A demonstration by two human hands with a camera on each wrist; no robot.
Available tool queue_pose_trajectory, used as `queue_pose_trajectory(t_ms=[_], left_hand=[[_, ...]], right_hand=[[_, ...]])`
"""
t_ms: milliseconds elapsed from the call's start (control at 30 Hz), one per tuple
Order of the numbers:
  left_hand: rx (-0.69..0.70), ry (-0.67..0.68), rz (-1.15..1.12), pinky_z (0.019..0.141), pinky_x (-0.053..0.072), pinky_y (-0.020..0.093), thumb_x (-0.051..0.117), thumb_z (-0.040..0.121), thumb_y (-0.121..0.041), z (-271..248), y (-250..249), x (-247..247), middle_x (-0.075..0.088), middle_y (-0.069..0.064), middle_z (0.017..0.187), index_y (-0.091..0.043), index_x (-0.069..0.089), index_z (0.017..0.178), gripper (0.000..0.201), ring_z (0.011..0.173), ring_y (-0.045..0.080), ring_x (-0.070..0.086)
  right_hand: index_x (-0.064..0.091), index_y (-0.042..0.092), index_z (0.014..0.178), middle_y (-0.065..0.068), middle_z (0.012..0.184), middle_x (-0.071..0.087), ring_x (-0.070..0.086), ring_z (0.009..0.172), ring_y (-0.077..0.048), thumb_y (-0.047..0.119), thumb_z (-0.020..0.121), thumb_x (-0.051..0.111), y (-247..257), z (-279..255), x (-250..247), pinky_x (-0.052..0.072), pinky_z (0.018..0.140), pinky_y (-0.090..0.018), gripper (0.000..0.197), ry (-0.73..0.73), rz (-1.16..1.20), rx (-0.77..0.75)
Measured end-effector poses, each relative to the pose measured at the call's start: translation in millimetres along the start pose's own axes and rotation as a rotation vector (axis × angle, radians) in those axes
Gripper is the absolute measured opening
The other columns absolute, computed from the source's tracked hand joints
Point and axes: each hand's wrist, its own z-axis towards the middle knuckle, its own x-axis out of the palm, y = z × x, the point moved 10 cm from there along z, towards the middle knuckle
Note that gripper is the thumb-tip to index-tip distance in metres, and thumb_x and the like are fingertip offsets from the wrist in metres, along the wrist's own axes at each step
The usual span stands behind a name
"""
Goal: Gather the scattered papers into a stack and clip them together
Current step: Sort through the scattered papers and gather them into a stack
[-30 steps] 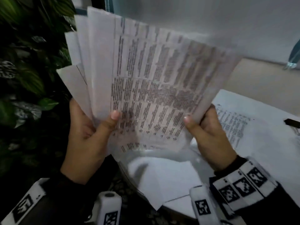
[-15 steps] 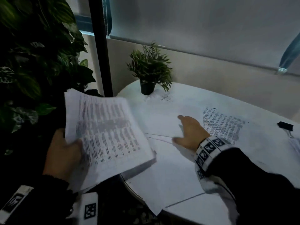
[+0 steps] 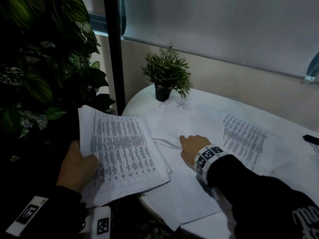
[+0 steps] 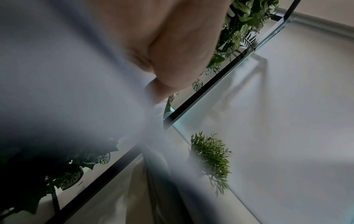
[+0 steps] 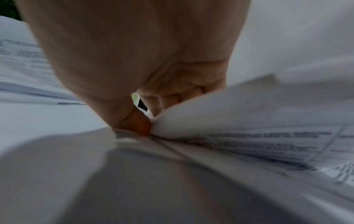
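Now | left hand (image 3: 76, 167) grips paper stack (image 3: 120, 152) | right hand (image 3: 193, 149) pinches loose sheet (image 5: 220, 109) on table (image 3: 138, 104)

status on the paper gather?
Left hand grips stack. Right hand pinching loose sheet on table. Clip untouched.

You have a round white table (image 3: 138, 104): loose papers (image 3: 245, 140) lie around the potted plant (image 3: 165, 75), black clip (image 3: 311, 139) far right.
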Motion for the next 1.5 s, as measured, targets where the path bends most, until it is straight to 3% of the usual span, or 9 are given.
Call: queue_pose_trajectory(t_ms=[300,500,700,800,867,1133,1200,1367,1500], left_hand=[[0.124,0.022,-0.142,0.083,0.043,0.043,0.047,0.079,0.024,-11.6,-26.0,5.5,0.048,0.001,0.118,-0.021,0.023,0.145,0.083,0.102,0.025,0.05],[0.19,0.056,-0.059,0.104,0.038,0.052,0.044,0.083,0.015,-10.9,-29.8,1.7,0.043,-0.012,0.138,-0.062,0.018,0.137,0.098,0.123,0.024,0.047],[0.074,0.159,-0.138,0.086,0.049,0.057,0.044,0.09,0.008,-25.8,-21.1,37.4,0.067,0.009,0.108,-0.028,0.066,0.107,0.045,0.103,0.044,0.06],[-0.103,0.209,-0.207,0.049,0.045,0.033,0.041,0.087,0.013,-37.4,-2.6,56.3,0.063,0.015,0.065,-0.011,0.066,0.111,0.043,0.051,0.029,0.053],[-0.287,0.336,-0.43,0.056,0.054,0.027,0.046,0.094,-0.003,-51.3,6.1,81.1,0.07,0.017,0.093,-0.005,0.063,0.115,0.027,0.072,0.027,0.064],[-0.272,0.38,-0.359,0.11,0.03,0.033,0.071,0.077,-0.045,-46.9,18.3,88.2,0.062,-0.023,0.1,-0.023,0.074,0.082,0.023,0.122,0.009,0.049],[-0.291,0.405,-0.395,0.109,0.033,0.036,0.085,0.057,-0.047,-48.4,24.5,91.5,0.068,-0.009,0.112,-0.022,0.076,0.09,0.043,0.12,0.015,0.055],[-0.163,0.344,-0.232,0.095,0.033,0.028,0.067,0.084,-0.01,-43.2,19.8,85.1,0.059,-0.001,0.119,-0.024,0.066,0.098,0.02,0.117,0.015,0.05],[-0.216,0.316,-0.326,0.095,0.044,0.037,0.073,0.079,-0.015,-41.7,26.0,85.9,0.066,0.001,0.114,-0.022,0.073,0.087,0.01,0.115,0.023,0.059]], right_hand=[[0.059,0.011,0.114,-0.004,0.116,0.06,0.059,0.104,-0.021,0.009,0.095,0.044,29.4,-4.5,3.2,0.038,0.071,-0.029,0.024,0.043,-0.182,-0.09],[0.061,0.013,0.114,-0.013,0.116,0.061,0.06,0.106,-0.032,0.012,0.089,0.047,-34.9,-25.2,-51.9,0.046,0.081,-0.036,0.028,-0.109,0.183,0.2],[0.06,0.012,0.102,-0.013,0.095,0.066,0.059,0.086,-0.027,0.011,0.089,0.043,-133.7,-85.9,-139.5,0.038,0.066,-0.028,0.022,-0.725,0.861,0.323],[0.062,0.017,0.112,-0.004,0.089,0.07,0.062,0.066,-0.014,0.011,0.089,0.043,-120.1,-82.6,-113.8,0.046,0.054,-0.021,0.03,-0.597,1.55,0.21],[0.062,0.017,0.116,-0.007,0.089,0.071,0.064,0.061,-0.016,0.01,0.093,0.041,-94.0,-72.0,-71.1,0.045,0.048,-0.021,0.031,-0.379,1.699,0.259],[0.041,0.021,0.134,-0.012,0.119,0.052,0.045,0.05,-0.016,0.005,0.096,0.03,-54.5,-69.4,57.0,0.039,0.051,-0.024,0.042,-0.045,1.336,0.53],[0.04,0.022,0.135,-0.014,0.121,0.052,0.048,0.058,-0.019,0.003,0.096,0.03,-69.8,-72.5,56.6,0.041,0.056,-0.025,0.044,-0.111,1.229,0.564],[0.051,0.025,0.124,-0.013,0.085,0.062,0.053,0.06,-0.025,0.002,0.093,0.033,-121.8,-88.5,37.9,0.043,0.057,-0.029,0.042,-0.278,1.0,0.629],[0.06,0.021,0.119,-0.009,0.13,0.057,0.058,0.09,-0.024,0.002,0.095,0.036,-114.4,-94.5,34.2,0.045,0.078,-0.027,0.038,-0.193,0.896,0.553]])
